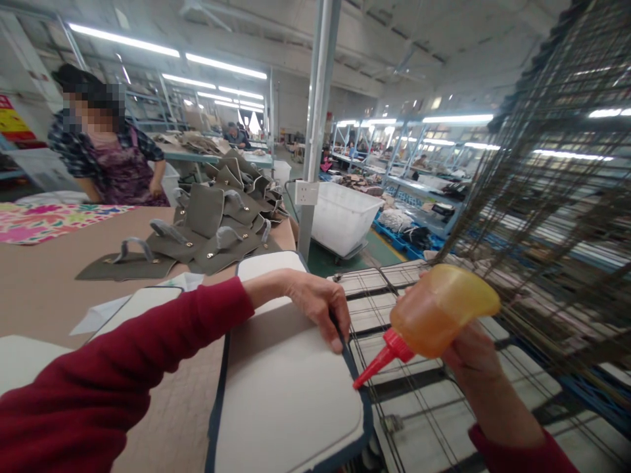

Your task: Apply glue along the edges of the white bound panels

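Note:
A white panel with rounded corners and a dark blue edge lies in front of me. My left hand reaches across it, its fingers closed on the panel's right edge. Tilted nose-down, a soft squeeze bottle with amber liquid and a red nozzle is in my right hand. The nozzle tip is at the dark edge, just below my left fingers; I cannot tell if it touches. Part of my right hand is hidden behind the bottle.
Grey-brown pieces with handles are heaped on the brown table. Wire racks bearing white panels lie to the right, with upright wire racks above. A metal post and white bin stand ahead. A person stands across the table.

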Demonstrator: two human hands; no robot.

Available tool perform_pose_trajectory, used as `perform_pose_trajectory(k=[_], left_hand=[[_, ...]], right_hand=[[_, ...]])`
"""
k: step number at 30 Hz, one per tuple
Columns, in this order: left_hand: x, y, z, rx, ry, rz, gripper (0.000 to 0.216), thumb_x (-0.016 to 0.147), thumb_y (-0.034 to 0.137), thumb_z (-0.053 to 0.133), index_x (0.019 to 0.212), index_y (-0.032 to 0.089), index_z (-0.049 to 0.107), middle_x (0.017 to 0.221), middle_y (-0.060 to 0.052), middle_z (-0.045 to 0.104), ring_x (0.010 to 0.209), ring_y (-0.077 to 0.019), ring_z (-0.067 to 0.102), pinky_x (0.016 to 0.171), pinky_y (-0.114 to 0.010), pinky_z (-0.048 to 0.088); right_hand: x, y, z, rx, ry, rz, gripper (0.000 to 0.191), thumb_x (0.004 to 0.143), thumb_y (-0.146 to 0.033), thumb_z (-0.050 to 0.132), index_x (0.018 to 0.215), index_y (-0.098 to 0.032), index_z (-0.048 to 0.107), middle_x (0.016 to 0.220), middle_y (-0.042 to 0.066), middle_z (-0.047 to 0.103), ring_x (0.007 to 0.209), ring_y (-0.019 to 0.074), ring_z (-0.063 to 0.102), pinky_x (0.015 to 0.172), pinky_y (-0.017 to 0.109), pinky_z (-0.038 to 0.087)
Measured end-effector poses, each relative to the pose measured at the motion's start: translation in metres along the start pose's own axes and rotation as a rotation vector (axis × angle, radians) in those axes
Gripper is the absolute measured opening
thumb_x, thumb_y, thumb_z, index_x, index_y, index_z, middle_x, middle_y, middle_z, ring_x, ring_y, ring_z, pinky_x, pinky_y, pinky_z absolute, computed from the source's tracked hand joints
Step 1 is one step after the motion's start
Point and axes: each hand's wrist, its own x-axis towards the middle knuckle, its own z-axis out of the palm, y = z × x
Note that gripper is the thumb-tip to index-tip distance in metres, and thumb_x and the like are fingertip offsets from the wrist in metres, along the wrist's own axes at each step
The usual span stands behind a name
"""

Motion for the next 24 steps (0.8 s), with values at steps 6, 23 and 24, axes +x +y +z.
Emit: perform_pose_trajectory(k=[6,23,24], left_hand=[[-0.0020,-0.0028,-0.0008,-0.017,0.009,-0.002,0.017,0.069,0.027,0.076,0.081,0.014,0.076,0.072,0.000,0.072,0.069,-0.0128,0.059,0.065,-0.019,0.047],[-0.0050,-0.0031,0.0002,-0.010,0.048,0.008,0.020,0.068,0.030,0.077,0.081,0.014,0.076,0.071,-0.001,0.072,0.067,-0.0118,0.060,0.062,-0.019,0.047],[-0.0051,-0.0032,0.0000,-0.007,0.049,0.012,0.022,0.067,0.031,0.078,0.081,0.014,0.076,0.072,-0.001,0.072,0.067,-0.0121,0.060,0.062,-0.019,0.047]], right_hand=[[-0.0006,0.0046,-0.0013,0.024,-0.042,0.010,0.052,0.050,-0.041,0.084,0.099,-0.030,0.067,0.085,0.003,0.072,0.078,0.0264,0.069,0.071,0.040,0.057],[-0.0060,0.0015,0.0004,0.002,-0.077,0.004,0.041,0.054,-0.045,0.081,0.091,-0.030,0.069,0.089,0.004,0.071,0.088,0.0295,0.067,0.078,0.043,0.056],[-0.0063,0.0021,0.0003,-0.001,-0.077,-0.004,0.042,0.054,-0.045,0.081,0.091,-0.030,0.069,0.089,0.005,0.071,0.088,0.0299,0.067,0.077,0.043,0.056]])
